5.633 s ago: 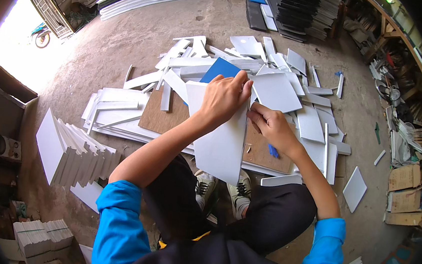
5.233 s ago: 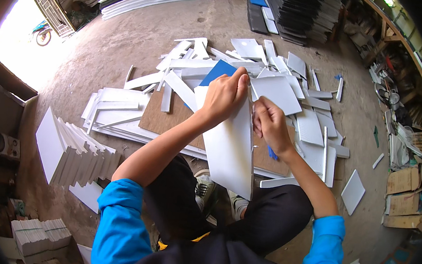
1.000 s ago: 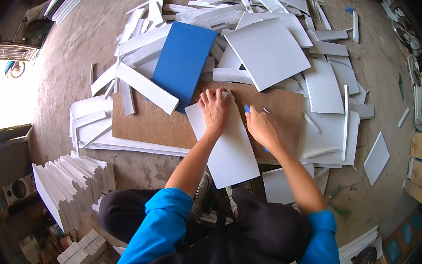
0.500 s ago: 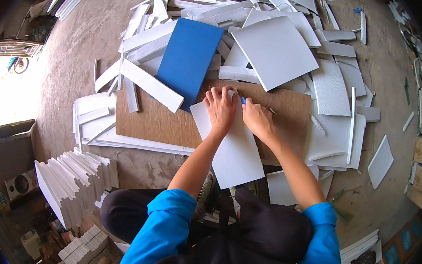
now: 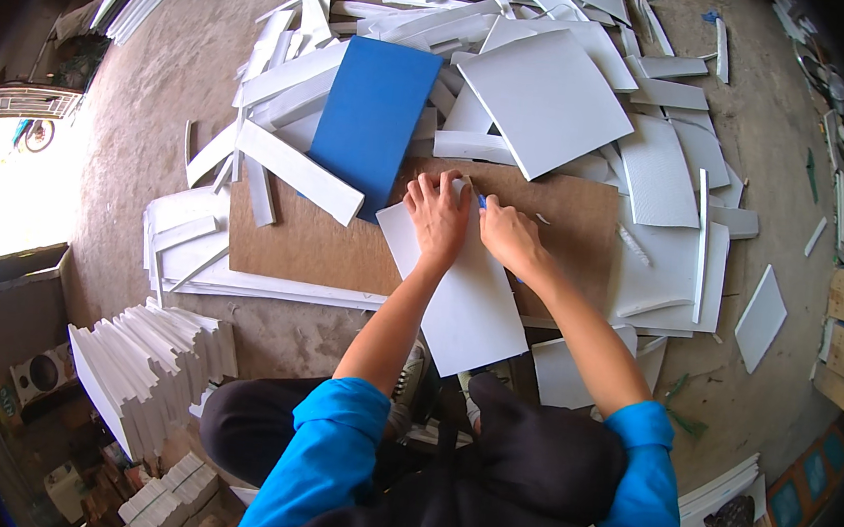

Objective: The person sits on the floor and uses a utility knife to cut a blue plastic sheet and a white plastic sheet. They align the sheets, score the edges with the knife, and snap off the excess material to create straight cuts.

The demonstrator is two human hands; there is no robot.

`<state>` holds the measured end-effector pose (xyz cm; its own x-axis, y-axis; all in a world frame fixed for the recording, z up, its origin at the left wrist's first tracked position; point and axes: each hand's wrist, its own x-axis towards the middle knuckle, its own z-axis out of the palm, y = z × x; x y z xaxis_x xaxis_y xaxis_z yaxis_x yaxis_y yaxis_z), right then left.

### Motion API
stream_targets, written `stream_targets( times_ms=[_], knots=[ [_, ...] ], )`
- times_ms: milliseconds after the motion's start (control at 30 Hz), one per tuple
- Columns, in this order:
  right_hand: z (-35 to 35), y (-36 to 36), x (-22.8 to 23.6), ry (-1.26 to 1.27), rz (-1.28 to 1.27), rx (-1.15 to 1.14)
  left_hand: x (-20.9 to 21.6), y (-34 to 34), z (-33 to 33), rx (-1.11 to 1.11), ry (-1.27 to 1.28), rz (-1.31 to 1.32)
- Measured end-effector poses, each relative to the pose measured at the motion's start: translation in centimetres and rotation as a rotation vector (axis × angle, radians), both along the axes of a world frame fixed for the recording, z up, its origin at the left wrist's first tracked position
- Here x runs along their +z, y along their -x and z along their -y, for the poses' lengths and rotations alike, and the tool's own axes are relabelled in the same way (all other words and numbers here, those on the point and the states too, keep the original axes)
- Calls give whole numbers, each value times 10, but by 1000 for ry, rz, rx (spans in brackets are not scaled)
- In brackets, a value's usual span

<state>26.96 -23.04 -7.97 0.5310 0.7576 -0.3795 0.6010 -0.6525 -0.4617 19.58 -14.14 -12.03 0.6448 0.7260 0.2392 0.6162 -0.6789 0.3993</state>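
White sheet (image 5: 474,303), long axis far L to near R; L hand (image 5: 437,217) splayed atop, R hand (image 5: 511,238) gripping blue tool (image 5: 482,202).

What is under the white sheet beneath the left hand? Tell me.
The white sheet lies over the brown board, its near end reaching past the board's edge. Whatever it directly covers cannot be seen.
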Motion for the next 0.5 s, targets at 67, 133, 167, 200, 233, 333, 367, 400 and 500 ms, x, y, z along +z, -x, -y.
stream_targets(
  times_ms=[67,133,167,200,233,333,367,400,500],
  knots=[
    [-3,-2,1,6,-33,0,-2,1,1,0,-17,0],
    [-12,-11,8,101,-208,-22,-4,2,-1,6,-25,-17],
    [-17,-15,12,148,-296,-39,-5,2,0,16,-47,-19],
    [-20,-16,10,210,-276,-13,-7,1,1,25,-69,-21],
    [-20,-16,7,213,-256,-2,-7,-1,1,37,-96,-16],
    [-17,-16,10,268,-297,10,-8,-2,2,27,-95,-38],
    [-14,-13,10,260,-293,2,-8,0,2,27,-102,-50],
    [-10,-11,10,251,-290,-7,-8,1,1,25,-115,-40],
    [2,-5,16,246,-253,-27,-6,0,2,21,-133,-17]
  ],
)
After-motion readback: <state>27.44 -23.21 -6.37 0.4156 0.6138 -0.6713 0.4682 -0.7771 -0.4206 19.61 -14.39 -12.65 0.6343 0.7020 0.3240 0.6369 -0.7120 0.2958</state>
